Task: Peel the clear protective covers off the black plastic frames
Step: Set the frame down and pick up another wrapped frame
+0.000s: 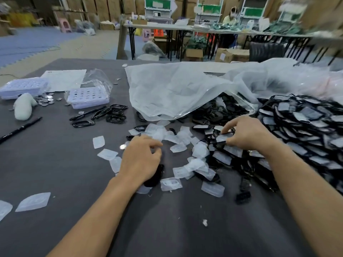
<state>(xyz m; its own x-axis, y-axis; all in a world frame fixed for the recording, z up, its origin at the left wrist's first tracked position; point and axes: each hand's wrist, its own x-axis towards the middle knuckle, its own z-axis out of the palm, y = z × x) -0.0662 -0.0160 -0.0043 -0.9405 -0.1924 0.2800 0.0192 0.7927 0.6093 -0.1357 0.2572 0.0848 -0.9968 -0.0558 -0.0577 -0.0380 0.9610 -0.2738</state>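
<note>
A big heap of black plastic frames with clear covers [304,125] fills the right of the grey table. My right hand [248,135] pinches one covered frame [222,137] at the heap's left edge. My left hand [142,160] hovers curled over the table, fingers apart, and a black frame [155,178] shows under its palm; whether it holds that frame I cannot tell. Several peeled clear covers [178,147] lie scattered between and around my hands. Bare black frames [116,115] are grouped further back on the left.
A large clear plastic bag [176,89] lies behind the heap. Two lilac perforated trays [87,97] [22,88], coins [46,100], two black pens [20,128] and a white lump [24,106] sit at left. Other tables and boxes stand behind.
</note>
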